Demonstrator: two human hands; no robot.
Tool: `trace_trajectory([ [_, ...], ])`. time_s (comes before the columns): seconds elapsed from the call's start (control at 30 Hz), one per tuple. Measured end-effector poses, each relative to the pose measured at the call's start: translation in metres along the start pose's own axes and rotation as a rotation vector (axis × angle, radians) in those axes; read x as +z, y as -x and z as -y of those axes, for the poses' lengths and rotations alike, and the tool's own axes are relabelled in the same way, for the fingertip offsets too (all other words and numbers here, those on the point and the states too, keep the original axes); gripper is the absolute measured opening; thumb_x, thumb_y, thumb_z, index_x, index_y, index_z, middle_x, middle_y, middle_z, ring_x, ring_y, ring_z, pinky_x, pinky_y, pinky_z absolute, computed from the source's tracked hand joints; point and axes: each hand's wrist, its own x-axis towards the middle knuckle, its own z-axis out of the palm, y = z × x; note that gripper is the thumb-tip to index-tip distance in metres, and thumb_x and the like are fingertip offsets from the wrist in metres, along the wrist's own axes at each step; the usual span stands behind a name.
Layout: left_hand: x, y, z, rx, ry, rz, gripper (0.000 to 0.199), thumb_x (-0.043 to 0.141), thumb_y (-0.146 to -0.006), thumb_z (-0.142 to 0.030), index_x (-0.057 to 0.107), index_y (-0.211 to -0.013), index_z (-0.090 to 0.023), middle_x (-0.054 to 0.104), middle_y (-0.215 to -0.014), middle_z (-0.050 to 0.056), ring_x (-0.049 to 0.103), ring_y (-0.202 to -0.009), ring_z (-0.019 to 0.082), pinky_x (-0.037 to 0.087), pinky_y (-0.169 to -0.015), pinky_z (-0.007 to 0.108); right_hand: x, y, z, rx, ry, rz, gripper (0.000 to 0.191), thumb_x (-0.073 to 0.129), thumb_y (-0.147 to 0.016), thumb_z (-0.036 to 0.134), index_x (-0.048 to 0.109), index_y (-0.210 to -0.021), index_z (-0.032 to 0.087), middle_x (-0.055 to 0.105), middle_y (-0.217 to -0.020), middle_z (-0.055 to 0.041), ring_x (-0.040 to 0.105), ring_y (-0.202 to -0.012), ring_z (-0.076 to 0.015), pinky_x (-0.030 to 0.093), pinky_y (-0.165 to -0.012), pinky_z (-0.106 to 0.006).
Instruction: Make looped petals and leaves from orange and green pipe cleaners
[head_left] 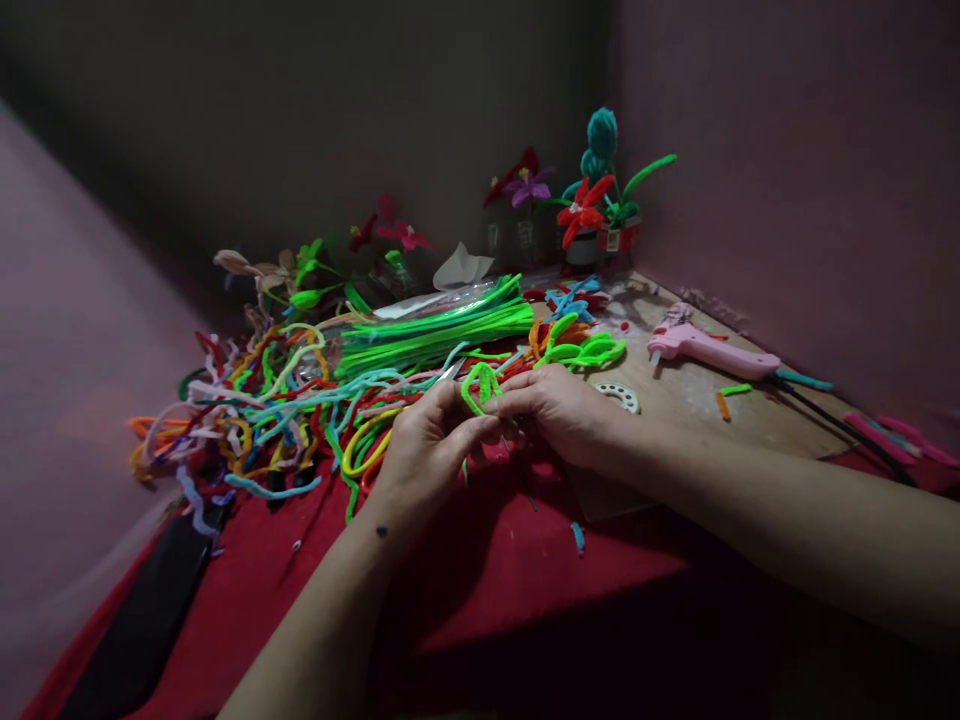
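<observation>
A bright green pipe cleaner (474, 390), bent into a leaf-like loop, is pinched between both hands in the middle of the view. My left hand (431, 435) closes on its lower left side, thumb toward the right. From the other side, my right hand (551, 410) grips it with thumb and forefinger. Silver blades, apparently of scissors (451, 371), show just above my left fingers. Below the hands a thin dark stem hangs down; I cannot tell whether it joins the loop. Several finished green loops (589, 348) lie just beyond my right hand.
Loose coloured pipe cleaners (255, 420) pile up at left, beside a bundle of green ones (442, 328). A pink glue gun (709, 345) rests on a board (675, 400) at right. Pipe-cleaner flowers (585, 208) stand at the back. A dark flat object (146, 610) lies front left on red cloth (480, 600).
</observation>
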Motion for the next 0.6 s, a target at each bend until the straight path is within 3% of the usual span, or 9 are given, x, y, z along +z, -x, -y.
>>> trace_trajectory([
  [0.1, -0.001, 0.001, 0.003, 0.046, -0.103, -0.030, 0.012, 0.061, -0.072, -0.020, 0.050, -0.074, -0.018, 0.057, -0.064, -0.003, 0.057, -0.057, 0.012, 0.046, -0.055, 0.024, 0.000, 0.000, 0.001, -0.008, -0.010, -0.036, 0.012, 0.061, -0.061, 0.012, 0.053, -0.051, 0.012, 0.048, -0.047, 0.0018, 0.040, -0.042, -0.0072, 0.028, -0.042, -0.023],
  [0.2, -0.001, 0.001, 0.004, 0.024, -0.035, -0.002, 0.014, 0.057, -0.074, -0.018, 0.046, -0.084, -0.019, 0.058, -0.064, -0.003, 0.060, -0.055, 0.013, 0.049, -0.053, 0.025, 0.001, 0.000, 0.002, 0.045, -0.087, -0.066, 0.012, 0.061, -0.060, 0.012, 0.052, -0.052, 0.012, 0.047, -0.046, 0.0025, 0.039, -0.040, -0.0071, 0.028, -0.041, -0.023],
  [0.43, 0.004, 0.002, -0.002, -0.153, 0.147, 0.105, 0.039, 0.058, -0.071, -0.016, 0.040, -0.106, -0.022, 0.054, -0.059, -0.007, 0.060, -0.046, 0.015, 0.050, -0.040, 0.025, 0.004, -0.002, 0.003, 0.123, -0.203, -0.125, 0.017, 0.061, -0.059, 0.012, 0.047, -0.050, 0.014, 0.044, -0.045, 0.0029, 0.037, -0.042, -0.0068, 0.026, -0.042, -0.024],
  [0.6, -0.001, 0.002, -0.007, -0.250, 0.245, 0.200, 0.037, 0.060, -0.071, -0.017, 0.043, -0.104, -0.020, 0.056, -0.056, -0.006, 0.061, -0.046, 0.016, 0.051, -0.040, 0.026, 0.004, -0.001, 0.003, 0.128, -0.204, -0.166, 0.016, 0.060, -0.059, 0.010, 0.047, -0.052, 0.014, 0.043, -0.046, 0.0034, 0.036, -0.042, -0.0068, 0.027, -0.044, -0.025],
])
